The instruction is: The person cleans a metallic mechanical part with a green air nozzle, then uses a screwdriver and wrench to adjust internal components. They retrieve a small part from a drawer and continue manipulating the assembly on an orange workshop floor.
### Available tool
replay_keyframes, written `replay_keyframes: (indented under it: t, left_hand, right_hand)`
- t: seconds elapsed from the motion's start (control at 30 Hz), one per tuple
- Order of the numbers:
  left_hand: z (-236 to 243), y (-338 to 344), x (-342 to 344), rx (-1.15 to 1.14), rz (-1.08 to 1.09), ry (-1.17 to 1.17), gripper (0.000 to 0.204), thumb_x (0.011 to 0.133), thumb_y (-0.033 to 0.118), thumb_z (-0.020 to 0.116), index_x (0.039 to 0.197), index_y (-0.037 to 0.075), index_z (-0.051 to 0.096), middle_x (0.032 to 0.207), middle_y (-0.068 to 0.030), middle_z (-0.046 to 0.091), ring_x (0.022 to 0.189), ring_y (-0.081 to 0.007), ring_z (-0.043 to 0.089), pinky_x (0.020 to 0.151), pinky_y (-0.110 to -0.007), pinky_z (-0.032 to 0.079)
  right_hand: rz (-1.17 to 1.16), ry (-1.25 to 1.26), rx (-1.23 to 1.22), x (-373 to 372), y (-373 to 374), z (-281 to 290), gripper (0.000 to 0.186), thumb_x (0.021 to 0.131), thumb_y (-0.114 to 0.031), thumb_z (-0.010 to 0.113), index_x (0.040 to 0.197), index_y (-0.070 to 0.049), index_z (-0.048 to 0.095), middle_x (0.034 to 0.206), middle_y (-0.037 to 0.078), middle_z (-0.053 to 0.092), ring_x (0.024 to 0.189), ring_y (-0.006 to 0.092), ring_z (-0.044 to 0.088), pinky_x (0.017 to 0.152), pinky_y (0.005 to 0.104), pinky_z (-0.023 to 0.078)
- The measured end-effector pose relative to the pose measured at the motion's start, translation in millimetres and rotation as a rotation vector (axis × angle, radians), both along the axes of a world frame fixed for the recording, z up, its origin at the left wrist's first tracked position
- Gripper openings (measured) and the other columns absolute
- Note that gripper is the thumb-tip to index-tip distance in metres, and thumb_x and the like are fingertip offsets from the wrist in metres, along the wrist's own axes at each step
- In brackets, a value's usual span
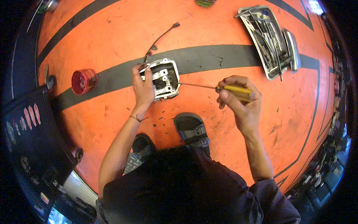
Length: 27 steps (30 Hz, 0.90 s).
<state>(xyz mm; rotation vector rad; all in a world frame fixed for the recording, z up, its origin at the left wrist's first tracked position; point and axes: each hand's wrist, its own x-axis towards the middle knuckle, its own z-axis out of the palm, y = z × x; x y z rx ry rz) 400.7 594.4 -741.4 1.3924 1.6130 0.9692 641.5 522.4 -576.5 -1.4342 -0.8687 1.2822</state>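
Note:
My left hand [143,89] grips the left side of a silver engine cylinder head [172,88], thumb over its rim. The part's open, dark-lined cavity faces up. My right hand [242,112] has its fingers closed round the yellow handle of a screwdriver [244,90]. The long thin shaft points left, and its end meets the right edge of the cylinder head; whether it touches the metal or goes inside, I cannot tell. A black cable [161,36] with a connector at its end extends up from beside my left fingers.
A red tub [84,81] stands to the left on the orange floor with dark stripes. At the far right lies a metal tray [253,45] heaped with tools. A black cabinet [33,127] borders the left side. My sandalled foot [192,128] is just below the cylinder head.

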Motion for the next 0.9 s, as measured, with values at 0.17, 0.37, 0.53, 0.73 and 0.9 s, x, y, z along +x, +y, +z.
replay_keyframes:
  t: [0.17,0.37,0.53,0.73,0.9]
  left_hand:
    - [1,0,-1,-0.049,0.007,-0.021,0.039,0.095,0.025,0.052,0.118,-0.006,0.049,0.116,-0.022,0.055,0.109,-0.0321,0.054,0.096,-0.041,0.041]
    - [5,-1,-1,-0.049,0.011,0.01,0.041,0.095,0.028,0.05,0.117,-0.006,0.049,0.116,-0.0218,0.054,0.115,-0.0334,0.05,0.099,-0.042,0.038]
    - [5,1,0,-0.053,0.012,0.012,0.042,0.095,0.028,0.05,0.117,-0.007,0.05,0.115,-0.0225,0.055,0.114,-0.034,0.051,0.099,-0.043,0.039]
    - [-2,1,-1,-0.015,0.036,0.006,0.041,0.093,0.027,0.052,0.117,-0.007,0.051,0.114,-0.023,0.056,0.112,-0.0342,0.052,0.099,-0.043,0.039]
    - [-2,2,0,-0.072,0.049,-0.034,0.04,0.092,0.026,0.055,0.116,-0.005,0.052,0.114,-0.0218,0.058,0.109,-0.033,0.055,0.096,-0.041,0.042]
  right_hand:
    - [0.009,0.064,0.196,-33,23,-49,0.013,0.093,-0.006,0.062,0.101,-0.001,0.053,0.104,0.013,0.067,0.094,0.0167,0.064,0.078,0.0261,0.052]
    - [0.285,-0.257,0.363,-21,54,-64,0.011,0.098,-0.004,0.049,0.107,0.001,0.044,0.098,0.017,0.063,0.101,0.0295,0.066,0.085,0.0405,0.058]
    - [0.425,-0.609,0.416,-39,72,-69,0.013,0.097,-0.003,0.053,0.105,0.005,0.048,0.088,0.015,0.068,0.089,0.0225,0.07,0.079,0.0319,0.058]
    - [0.624,-0.628,0.331,-54,102,-67,0.009,0.088,-0.005,0.059,0.09,0.002,0.054,0.081,0.019,0.067,0.073,0.0321,0.069,0.066,0.0391,0.053]
    - [0.544,-0.404,0.306,-35,95,-104,0.007,0.088,-0.003,0.057,0.089,0.001,0.051,0.076,0.016,0.068,0.072,0.0279,0.07,0.065,0.0388,0.053]
